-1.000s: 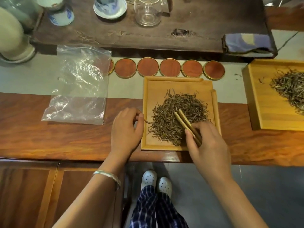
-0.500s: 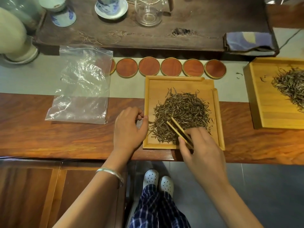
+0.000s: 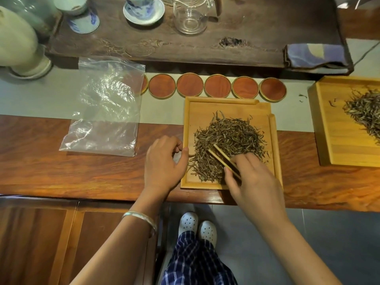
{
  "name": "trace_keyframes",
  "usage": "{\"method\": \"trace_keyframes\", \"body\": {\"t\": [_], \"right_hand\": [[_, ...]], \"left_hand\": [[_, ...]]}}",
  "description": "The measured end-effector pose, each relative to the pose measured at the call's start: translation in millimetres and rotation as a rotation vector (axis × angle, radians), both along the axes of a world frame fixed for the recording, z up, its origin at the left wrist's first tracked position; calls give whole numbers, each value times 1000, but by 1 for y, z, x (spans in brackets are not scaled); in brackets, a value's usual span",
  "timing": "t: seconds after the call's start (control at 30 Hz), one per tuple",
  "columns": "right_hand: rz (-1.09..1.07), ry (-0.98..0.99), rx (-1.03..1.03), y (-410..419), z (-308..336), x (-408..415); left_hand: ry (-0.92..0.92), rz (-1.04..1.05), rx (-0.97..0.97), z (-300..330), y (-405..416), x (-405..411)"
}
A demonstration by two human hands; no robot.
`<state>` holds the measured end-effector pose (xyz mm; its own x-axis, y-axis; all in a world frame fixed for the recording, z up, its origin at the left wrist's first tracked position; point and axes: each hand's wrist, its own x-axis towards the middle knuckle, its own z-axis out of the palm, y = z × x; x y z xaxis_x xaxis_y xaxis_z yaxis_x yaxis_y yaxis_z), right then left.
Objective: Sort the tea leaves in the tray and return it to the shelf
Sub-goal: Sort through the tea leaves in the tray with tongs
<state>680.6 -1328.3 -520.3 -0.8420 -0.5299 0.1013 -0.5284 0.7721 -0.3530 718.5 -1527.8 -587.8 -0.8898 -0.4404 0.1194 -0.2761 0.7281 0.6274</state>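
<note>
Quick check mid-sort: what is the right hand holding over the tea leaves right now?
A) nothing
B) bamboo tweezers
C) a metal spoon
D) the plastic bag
B: the right hand grips bamboo tweezers, their tips resting in the tea leaves on the near bamboo tray.

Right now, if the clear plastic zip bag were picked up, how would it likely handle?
The clear plastic zip bag lies flat, wrinkled and apparently empty, so probably very light and floppy. Its glossy film may be slippery and slide across the wooden tabletop when pushed.
</note>
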Motion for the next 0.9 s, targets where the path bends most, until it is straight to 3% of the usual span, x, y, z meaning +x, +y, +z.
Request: {"method": "trace_keyframes", "body": {"t": [0.4,0.9], "right_hand": [[78,-49,59,-15,-3,26],[-30,-53,-29,-5,5,5]], "left_hand": [[14,-4,23,-1,0,0],[4,11,65,4,0,1]]}}
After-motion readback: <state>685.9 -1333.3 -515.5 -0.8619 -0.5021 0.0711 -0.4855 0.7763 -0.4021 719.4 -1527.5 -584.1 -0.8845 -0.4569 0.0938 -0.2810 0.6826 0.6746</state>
